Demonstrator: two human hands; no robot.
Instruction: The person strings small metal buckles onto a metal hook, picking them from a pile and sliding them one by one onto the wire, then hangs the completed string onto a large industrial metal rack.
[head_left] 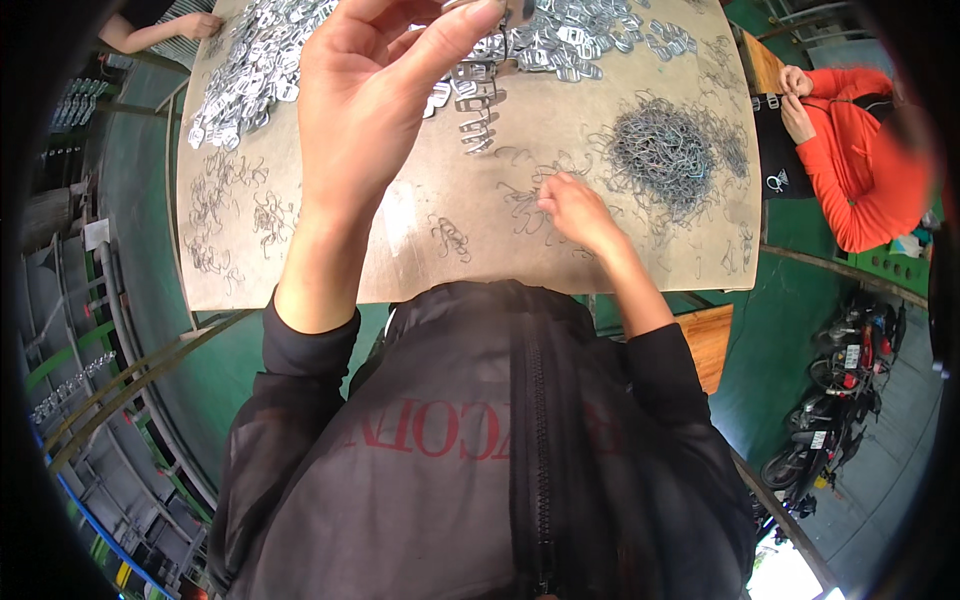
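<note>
My left hand is raised at the top of the view, its thumb and fingers pinched together. From that grip hangs a dark wire strand of flat metal buckles, one below another. The top of the strand is partly cut off by the view's edge. Lower down, my right hand rests close over the table, fingers curled together among loose bent wire hooks. Whatever those fingers pinch is too small to make out. A dense heap of wire hooks lies just right of that hand.
Silvery flat buckles are piled along the far side of the brown-covered table. More hooks lie scattered at left. A person in an orange top sits at right; another person's arm reaches in at far left.
</note>
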